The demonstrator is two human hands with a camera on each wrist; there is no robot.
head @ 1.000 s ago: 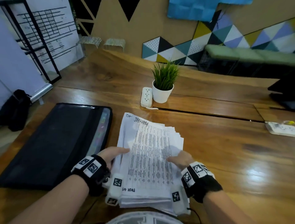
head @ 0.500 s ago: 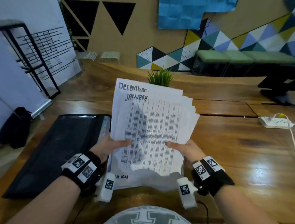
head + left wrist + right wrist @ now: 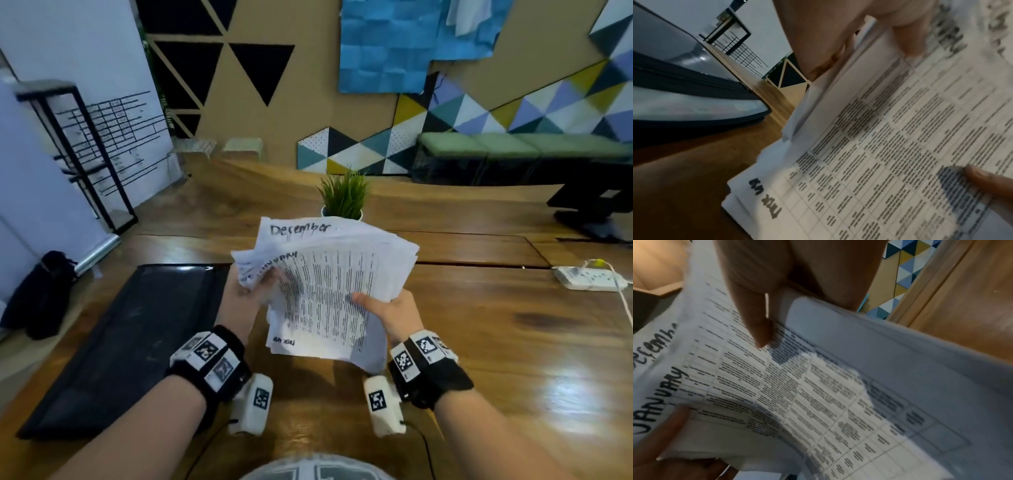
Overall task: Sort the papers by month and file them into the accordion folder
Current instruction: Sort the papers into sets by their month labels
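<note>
I hold a stack of printed papers upright above the wooden table, in front of my chest. A rear sheet shows "December" handwritten at the top; the front sheet reads "JANUARY". My left hand grips the stack's upper left edge and bends the front sheets forward. My right hand pinches the right side, thumb on the front page. The black accordion folder lies flat on the table to the left, its light ribbed edge facing the papers.
A small potted plant stands behind the papers. A white power strip with a cord lies at the right. A dark monitor base sits at the far right. A black bag rests on the floor left of the table.
The stack has gone from lying on the table to standing upright in both hands. My left hand has slid up the left edge and curled the front sheets, partly hiding "JANUARY".
</note>
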